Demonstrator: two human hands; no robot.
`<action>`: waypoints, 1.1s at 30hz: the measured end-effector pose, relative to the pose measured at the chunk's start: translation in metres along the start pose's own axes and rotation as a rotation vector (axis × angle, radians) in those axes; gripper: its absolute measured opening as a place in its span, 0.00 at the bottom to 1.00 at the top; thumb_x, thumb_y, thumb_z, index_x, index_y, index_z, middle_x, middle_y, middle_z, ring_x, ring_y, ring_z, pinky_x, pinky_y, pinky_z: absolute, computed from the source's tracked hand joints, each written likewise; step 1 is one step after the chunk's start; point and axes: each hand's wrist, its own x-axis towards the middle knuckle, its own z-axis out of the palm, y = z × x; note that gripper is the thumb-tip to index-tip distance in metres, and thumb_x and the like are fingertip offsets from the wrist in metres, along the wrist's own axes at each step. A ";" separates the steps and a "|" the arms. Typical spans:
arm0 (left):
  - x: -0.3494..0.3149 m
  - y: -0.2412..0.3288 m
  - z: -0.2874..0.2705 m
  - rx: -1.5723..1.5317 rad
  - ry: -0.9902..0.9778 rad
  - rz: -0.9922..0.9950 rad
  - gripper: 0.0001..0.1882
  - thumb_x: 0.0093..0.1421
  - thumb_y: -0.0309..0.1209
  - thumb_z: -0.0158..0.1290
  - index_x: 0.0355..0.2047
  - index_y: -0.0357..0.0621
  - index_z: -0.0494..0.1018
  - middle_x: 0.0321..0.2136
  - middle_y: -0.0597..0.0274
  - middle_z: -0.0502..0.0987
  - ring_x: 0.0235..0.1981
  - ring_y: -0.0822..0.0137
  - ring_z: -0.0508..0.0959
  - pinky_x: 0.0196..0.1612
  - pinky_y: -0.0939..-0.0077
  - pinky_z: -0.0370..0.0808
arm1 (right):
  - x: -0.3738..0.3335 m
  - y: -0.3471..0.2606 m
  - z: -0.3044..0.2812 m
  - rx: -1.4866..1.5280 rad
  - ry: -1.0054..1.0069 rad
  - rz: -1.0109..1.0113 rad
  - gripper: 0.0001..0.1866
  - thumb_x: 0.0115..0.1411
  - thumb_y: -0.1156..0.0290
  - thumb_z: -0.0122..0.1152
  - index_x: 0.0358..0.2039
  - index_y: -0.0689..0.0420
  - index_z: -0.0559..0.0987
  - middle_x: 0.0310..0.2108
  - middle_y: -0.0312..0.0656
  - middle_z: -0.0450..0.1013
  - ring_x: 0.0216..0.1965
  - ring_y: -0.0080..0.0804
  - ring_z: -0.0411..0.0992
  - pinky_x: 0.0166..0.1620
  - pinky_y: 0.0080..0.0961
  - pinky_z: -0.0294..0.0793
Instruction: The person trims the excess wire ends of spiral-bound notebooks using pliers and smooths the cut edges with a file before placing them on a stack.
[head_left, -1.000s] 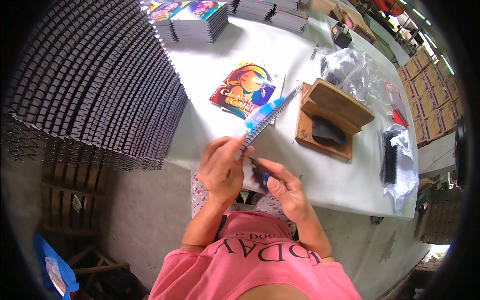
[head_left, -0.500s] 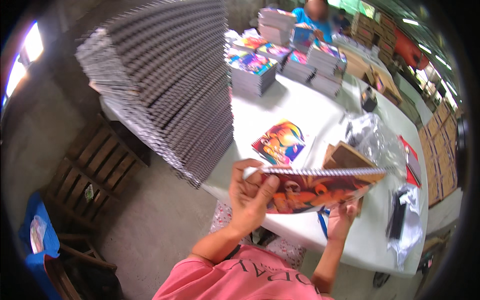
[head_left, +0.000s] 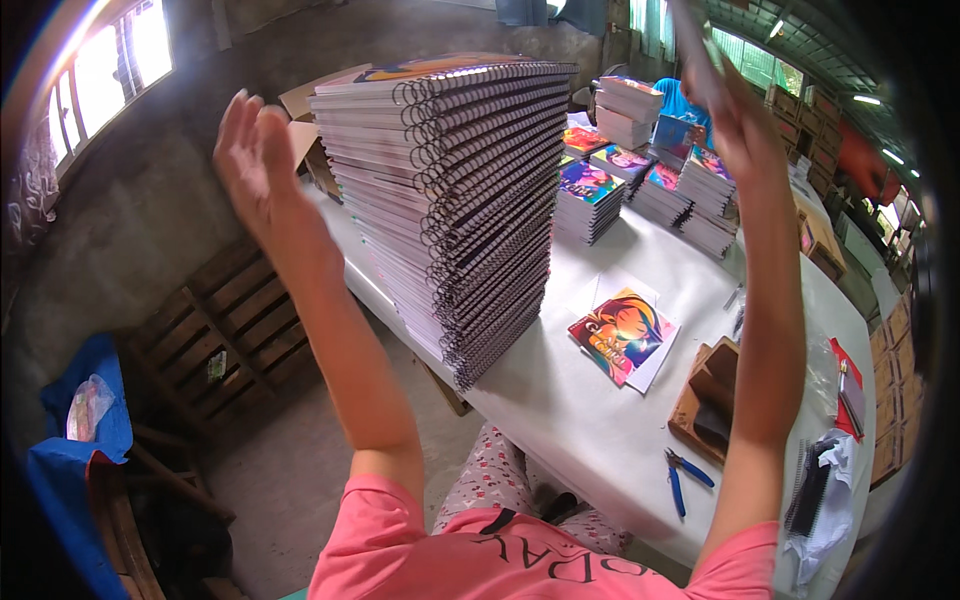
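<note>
My left hand is raised beside the tall stack of spiral notebooks, fingers stretched out and nothing in it. It stands apart from the stack's left side. High at the upper right is my right hand, blurred by motion. A thin, greyish flat thing runs up from its fingers past the upper picture edge; it shows edge-on, so its kind is unclear. An orange cover tops the stack, whose black spiral bindings face right. On the white table lies a colourful notebook cover over white sheets.
Blue-handled cutters and a brown wooden block lie by my right forearm. Shorter notebook piles stand farther back, near a person in blue. Red and black items line the right edge. A wooden pallet leans at left.
My left hand has let go of the spiral notebook and moved up and left. My right hand has risen to the upper right. The cutters now lie in plain sight; the view has shifted.
</note>
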 end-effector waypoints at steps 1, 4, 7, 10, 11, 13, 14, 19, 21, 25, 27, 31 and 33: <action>0.008 -0.006 0.013 -0.048 -0.020 -0.078 0.32 0.60 0.51 0.46 0.57 0.44 0.57 0.56 0.54 0.62 0.63 0.58 0.51 0.62 0.55 0.39 | 0.036 -0.005 -0.015 -0.214 -0.217 -0.120 0.15 0.60 0.72 0.52 0.48 0.61 0.71 0.40 0.39 0.71 0.41 0.23 0.68 0.46 0.20 0.68; 0.028 -0.030 0.017 -0.108 -0.098 -0.291 0.35 0.59 0.54 0.46 0.58 0.40 0.57 0.56 0.53 0.63 0.62 0.58 0.53 0.62 0.56 0.45 | 0.083 0.014 0.057 -0.243 -0.068 0.080 0.15 0.60 0.65 0.51 0.40 0.62 0.76 0.34 0.44 0.74 0.38 0.29 0.71 0.43 0.24 0.70; 0.039 -0.050 0.011 -0.197 -0.197 -0.433 0.34 0.60 0.53 0.46 0.55 0.38 0.61 0.51 0.55 0.67 0.56 0.62 0.62 0.58 0.64 0.56 | 0.082 0.043 0.097 -0.565 -0.178 0.274 0.17 0.58 0.63 0.53 0.43 0.62 0.75 0.38 0.45 0.74 0.40 0.32 0.71 0.45 0.28 0.69; 0.037 -0.066 0.015 -0.178 -0.223 -0.373 0.25 0.62 0.47 0.45 0.49 0.38 0.68 0.41 0.61 0.73 0.41 0.72 0.72 0.46 0.78 0.67 | 0.074 0.042 0.120 -1.144 -0.320 0.366 0.18 0.58 0.63 0.52 0.45 0.62 0.75 0.41 0.45 0.73 0.43 0.33 0.69 0.46 0.30 0.68; 0.036 -0.067 0.016 -0.203 -0.205 -0.373 0.23 0.62 0.45 0.47 0.48 0.39 0.69 0.41 0.62 0.72 0.43 0.71 0.71 0.48 0.77 0.65 | 0.073 0.048 0.120 -1.110 -0.283 0.327 0.18 0.58 0.64 0.52 0.45 0.62 0.75 0.41 0.45 0.73 0.42 0.33 0.69 0.45 0.29 0.68; 0.035 -0.066 0.018 -0.252 -0.173 -0.372 0.20 0.61 0.43 0.49 0.45 0.41 0.71 0.42 0.64 0.71 0.47 0.71 0.68 0.53 0.75 0.62 | 0.069 0.058 0.118 -1.041 -0.206 0.249 0.17 0.58 0.65 0.52 0.45 0.61 0.75 0.41 0.45 0.73 0.42 0.33 0.69 0.44 0.29 0.68; 0.035 -0.067 0.018 -0.279 -0.153 -0.377 0.18 0.61 0.42 0.49 0.45 0.42 0.72 0.41 0.65 0.72 0.45 0.71 0.69 0.51 0.76 0.63 | 0.064 0.059 0.122 -1.005 -0.110 0.260 0.17 0.58 0.66 0.50 0.45 0.61 0.75 0.40 0.45 0.73 0.42 0.33 0.69 0.44 0.27 0.68; 0.033 -0.072 0.018 -0.386 -0.126 -0.338 0.13 0.62 0.35 0.47 0.44 0.43 0.72 0.39 0.64 0.73 0.40 0.72 0.71 0.45 0.78 0.68 | 0.064 0.079 0.115 -0.795 -0.014 0.277 0.17 0.59 0.66 0.48 0.45 0.60 0.74 0.37 0.45 0.73 0.37 0.34 0.70 0.40 0.28 0.69; 0.039 -0.070 0.007 -0.344 -0.069 -0.342 0.12 0.62 0.35 0.48 0.41 0.41 0.72 0.38 0.63 0.73 0.41 0.71 0.71 0.46 0.78 0.67 | 0.039 0.057 0.153 -0.767 0.082 0.393 0.17 0.59 0.66 0.47 0.45 0.60 0.74 0.35 0.45 0.73 0.36 0.36 0.70 0.39 0.29 0.70; 0.026 -0.064 0.019 -0.168 0.040 -0.125 0.18 0.62 0.37 0.46 0.46 0.37 0.67 0.43 0.56 0.71 0.47 0.64 0.69 0.51 0.69 0.65 | 0.089 0.104 0.066 -1.468 -0.363 -0.293 0.15 0.58 0.65 0.48 0.40 0.60 0.75 0.30 0.48 0.72 0.34 0.39 0.71 0.34 0.30 0.72; -0.007 -0.033 -0.002 -0.035 0.141 0.215 0.24 0.61 0.41 0.43 0.52 0.37 0.61 0.48 0.48 0.68 0.51 0.58 0.66 0.57 0.62 0.60 | 0.064 0.102 0.060 -1.190 -0.223 -0.093 0.13 0.59 0.67 0.48 0.41 0.60 0.73 0.36 0.44 0.71 0.39 0.35 0.69 0.42 0.27 0.68; -0.149 0.004 0.002 -0.391 -0.817 0.192 0.26 0.50 0.30 0.54 0.51 0.44 0.62 0.51 0.51 0.64 0.55 0.53 0.64 0.54 0.60 0.64 | -0.029 0.117 -0.030 -0.312 0.333 0.266 0.13 0.62 0.64 0.49 0.42 0.59 0.71 0.45 0.36 0.68 0.48 0.27 0.65 0.50 0.23 0.62; -0.233 0.016 0.072 -0.311 -0.977 -0.095 0.31 0.46 0.28 0.60 0.51 0.42 0.62 0.51 0.43 0.62 0.52 0.45 0.65 0.52 0.58 0.66 | -0.119 0.137 -0.175 -0.519 0.607 0.333 0.13 0.58 0.67 0.51 0.41 0.58 0.72 0.42 0.43 0.68 0.48 0.28 0.65 0.52 0.26 0.62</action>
